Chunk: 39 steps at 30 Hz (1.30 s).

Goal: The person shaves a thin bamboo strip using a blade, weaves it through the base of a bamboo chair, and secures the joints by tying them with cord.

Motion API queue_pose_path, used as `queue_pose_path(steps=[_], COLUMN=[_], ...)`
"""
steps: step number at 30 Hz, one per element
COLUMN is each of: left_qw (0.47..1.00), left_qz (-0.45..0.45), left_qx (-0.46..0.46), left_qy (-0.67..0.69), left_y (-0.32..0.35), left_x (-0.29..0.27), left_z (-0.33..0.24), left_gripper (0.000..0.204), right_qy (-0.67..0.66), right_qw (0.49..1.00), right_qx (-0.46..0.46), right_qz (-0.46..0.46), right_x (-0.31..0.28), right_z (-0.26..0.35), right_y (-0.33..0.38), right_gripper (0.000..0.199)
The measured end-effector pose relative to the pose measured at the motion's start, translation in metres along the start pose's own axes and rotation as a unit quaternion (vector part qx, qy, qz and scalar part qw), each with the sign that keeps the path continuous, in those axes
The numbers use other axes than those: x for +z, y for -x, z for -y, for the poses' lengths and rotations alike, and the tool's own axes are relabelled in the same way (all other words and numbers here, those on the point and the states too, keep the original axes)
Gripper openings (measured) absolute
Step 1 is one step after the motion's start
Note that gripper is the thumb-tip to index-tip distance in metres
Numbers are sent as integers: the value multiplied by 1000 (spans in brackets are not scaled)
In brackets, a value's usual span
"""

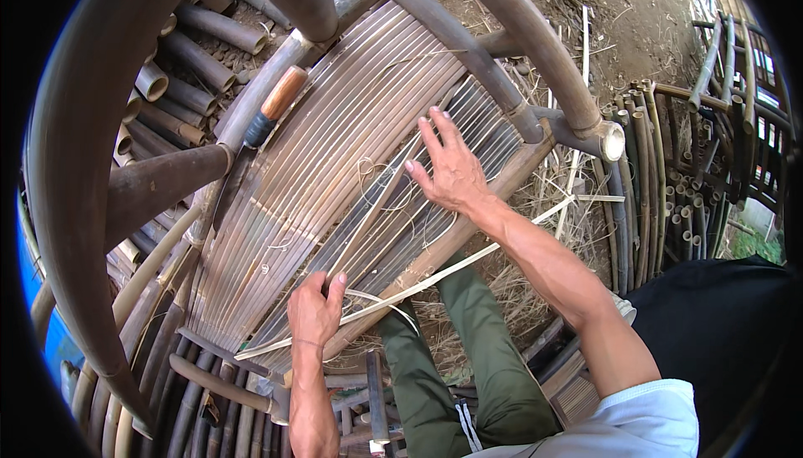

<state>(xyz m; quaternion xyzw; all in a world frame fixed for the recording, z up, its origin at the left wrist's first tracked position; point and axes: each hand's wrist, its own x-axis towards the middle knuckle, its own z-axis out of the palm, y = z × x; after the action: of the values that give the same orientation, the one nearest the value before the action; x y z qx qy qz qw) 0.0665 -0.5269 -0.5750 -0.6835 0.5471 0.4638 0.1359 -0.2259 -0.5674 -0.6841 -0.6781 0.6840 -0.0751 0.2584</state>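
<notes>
Across a bamboo seat frame (519, 165) lies a surface of narrow bamboo slats (318, 140). My left hand (314, 314) is near its lower end, thumb and fingers closed about the end of a loose bamboo slat (374, 214). That slat runs up towards my right hand (452, 169), which is open with fingers spread over the slats by the frame's near rail. Beneath it the slats look darker, with gaps between them. A long pale bamboo strip (468, 259) crosses the near rail and passes close to my left hand. Thin curled fibres (381, 182) lie on the slats between my hands.
A knife with a wooden handle (284, 94) rests at the seat's far left edge. Thick curved bamboo poles (71, 165) rise on the left. Cut bamboo tubes (196, 61) lie behind them. Bamboo poles (644, 165) stand at right, near a black cloth (711, 324). Shavings cover the ground.
</notes>
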Motion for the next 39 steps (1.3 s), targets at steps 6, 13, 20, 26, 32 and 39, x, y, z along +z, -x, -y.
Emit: queue_pose_path(steps=[6,13,20,26,32,39], left_qw=[998,989,983,974,982,949], left_qz=[-38,-80,-91,-115,-82,-250], left_qx=[55,92,120,134,125,184], left_qy=[16,89,104,138,114,59], left_y=[3,12,14,3,-8,-8], left_x=[3,6,7,13,8,36], left_z=[7,14,29,40,35,44], left_gripper=[36,36,40,36,34,58], right_qy=[-32,33,9,-60,-69,-71], right_qw=[998,999,1000,988,986,815], right_qx=[14,-4,7,-7,-46,-439], right_qz=[-61,-42,-7,-142,-147,371], right_x=[1,11,-5,29,78,20], right_z=[5,9,8,40,66,66], right_y=[3,4,2,20,41,164], right_gripper=[68,63,66,63,76,39])
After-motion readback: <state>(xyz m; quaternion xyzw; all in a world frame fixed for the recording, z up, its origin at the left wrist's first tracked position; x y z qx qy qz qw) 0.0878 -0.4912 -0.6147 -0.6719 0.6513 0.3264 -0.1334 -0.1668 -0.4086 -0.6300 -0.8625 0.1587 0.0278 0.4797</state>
